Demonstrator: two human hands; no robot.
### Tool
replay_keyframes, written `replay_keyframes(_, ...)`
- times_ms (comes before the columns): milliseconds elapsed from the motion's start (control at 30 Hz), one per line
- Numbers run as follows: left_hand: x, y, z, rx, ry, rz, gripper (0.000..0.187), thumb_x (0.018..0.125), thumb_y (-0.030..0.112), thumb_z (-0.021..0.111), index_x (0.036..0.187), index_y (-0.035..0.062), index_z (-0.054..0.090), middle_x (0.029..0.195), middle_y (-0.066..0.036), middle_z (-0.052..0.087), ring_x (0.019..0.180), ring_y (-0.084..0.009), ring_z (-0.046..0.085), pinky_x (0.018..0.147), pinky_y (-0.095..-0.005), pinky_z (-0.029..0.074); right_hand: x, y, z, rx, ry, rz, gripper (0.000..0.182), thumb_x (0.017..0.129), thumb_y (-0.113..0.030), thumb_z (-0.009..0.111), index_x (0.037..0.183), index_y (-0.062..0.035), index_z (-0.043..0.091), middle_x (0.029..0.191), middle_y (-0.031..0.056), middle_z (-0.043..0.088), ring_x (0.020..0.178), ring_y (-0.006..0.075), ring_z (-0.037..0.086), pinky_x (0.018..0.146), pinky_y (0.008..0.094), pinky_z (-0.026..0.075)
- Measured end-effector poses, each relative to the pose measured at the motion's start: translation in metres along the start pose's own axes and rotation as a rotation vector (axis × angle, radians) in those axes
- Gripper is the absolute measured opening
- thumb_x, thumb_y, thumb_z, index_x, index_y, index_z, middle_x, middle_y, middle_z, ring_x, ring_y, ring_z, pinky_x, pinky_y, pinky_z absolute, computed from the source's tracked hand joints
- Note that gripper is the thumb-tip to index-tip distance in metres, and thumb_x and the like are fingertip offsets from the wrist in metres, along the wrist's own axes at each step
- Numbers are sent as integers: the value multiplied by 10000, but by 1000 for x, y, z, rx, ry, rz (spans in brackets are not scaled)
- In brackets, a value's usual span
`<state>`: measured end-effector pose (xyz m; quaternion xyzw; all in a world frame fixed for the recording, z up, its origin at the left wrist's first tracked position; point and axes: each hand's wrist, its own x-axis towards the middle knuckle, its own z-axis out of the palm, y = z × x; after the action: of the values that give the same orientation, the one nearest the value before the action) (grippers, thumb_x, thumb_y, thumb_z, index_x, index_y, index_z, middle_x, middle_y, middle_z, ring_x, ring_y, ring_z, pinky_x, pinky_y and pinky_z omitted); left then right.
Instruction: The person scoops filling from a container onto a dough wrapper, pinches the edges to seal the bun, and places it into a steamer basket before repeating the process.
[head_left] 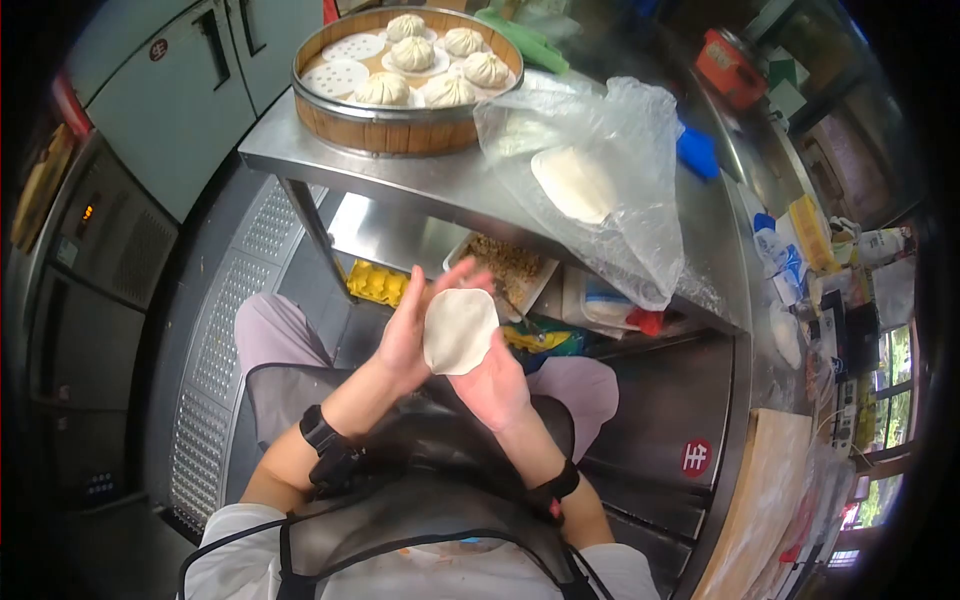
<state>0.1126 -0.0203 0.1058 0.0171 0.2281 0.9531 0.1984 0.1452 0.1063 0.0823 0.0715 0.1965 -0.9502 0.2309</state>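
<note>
Currently both hands are raised over the lap, meeting around one round dough wrapper (pixel 460 331). Left hand (pixel 412 330): open, fingers extended and slightly fanned, tips pointing up and away from the body. Its palm presses against the wrapper's left edge; nothing is gripped in a closed fist. Right hand (pixel 497 383): palm up, loosely cupped, lying beneath the wrapper and carrying it. Most of its fingers are hidden under the dough, so how far they curl cannot be told. Wrapper: flat, pale, roughly circular, resting on the right palm and touching the left palm, between the two hands.

Beyond the fingertips, below the table edge, sits a tray of brown filling (pixel 508 262) on a lower shelf. Further out from the hands, on the steel table (pixel 420 180), a clear plastic bag (pixel 610 160) holds a stack of white wrappers. Left of that bag, well apart from the hands, stands a bamboo steamer (pixel 400 110) with several pleated buns (pixel 448 90) on perforated paper liners. A yellow egg tray (pixel 375 282) lies just past the left hand. Dark bands circle both wrists; a dark apron (pixel 420 480) covers the lap beneath them.
</note>
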Motion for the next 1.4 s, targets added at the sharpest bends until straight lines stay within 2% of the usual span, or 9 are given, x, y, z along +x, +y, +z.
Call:
replay_keyframes(200,-8,-9,-20,1411,223,501,697,837,212,646,1389,-10,282,1357,-178,423,1251,-246,420,1015,-332,353,-6,-5,15,-275,104,-51,450,1005,-268,308,1356,13,313,1382,117,394,1282,227,381,1085,418,278)
replay_keyframes(367,-12,1,-37,1004,215,-394,652,810,194,687,1325,-51,372,1236,-131,503,1100,-144,499,933,-266,405,5,-21,11,-346,101,-117,438,1002,-265,322,1301,50,378,1306,151,473,1227,253,444,1051,419,316)
replay_keyframes(667,9,-25,-94,-464,92,-196,426,951,301,446,1312,75,438,1285,-79,525,1159,-227,522,945,-359,450,48,-38,11,-931,104,-48,332,980,-196,429,1206,41,487,1124,109,597,1016,164,582,854,300,462)
replay_keyframes(833,11,1,-72,-542,27,-128,464,964,373,374,1345,110,406,1403,-136,393,1282,-332,382,1041,-440,346,68,-72,-25,-2403,274,-774,241,846,-143,561,1030,13,565,876,193,651,813,312,653,708,401,508)
replay_keyframes(867,12,5,-73,-574,76,-131,470,966,373,359,1353,108,395,1411,-144,379,1281,-358,374,1045,-464,337,71,-78,-39,-2405,273,-770,241,846,-143,561,1030,13,565,876,193,651,813,312,653,708,401,508)
replay_keyframes(933,12,14,-69,-572,97,-115,454,970,335,350,1345,84,397,1391,-158,398,1264,-376,391,1043,-476,347,77,-83,-66,-2643,337,210,272,777,-120,583,1016,8,575,865,245,638,822,401,623,773,468,487)
replay_keyframes(1167,29,6,-131,-419,269,-71,393,965,255,342,1265,31,461,1284,-182,506,1187,-354,489,986,-438,429,85,-97,-79,-2625,315,154,252,739,-33,519,967,3,620,835,230,645,803,366,638,718,470,501)
replay_keyframes(1233,41,1,-134,-402,286,-92,400,961,261,347,1258,19,462,1271,-190,514,1174,-353,500,986,-436,430,93,-113,-95,-2639,331,-265,296,754,-54,517,1028,-22,626,867,223,648,819,365,640,707,460,508)
replay_keyframes(1400,71,-21,-153,-437,266,-162,405,963,260,330,1231,-4,479,1221,-202,545,1133,-354,528,988,-446,428,119,-113,-114,-2771,305,-20,347,772,-86,512,1103,-77,617,906,203,653,845,364,639,738,444,506)
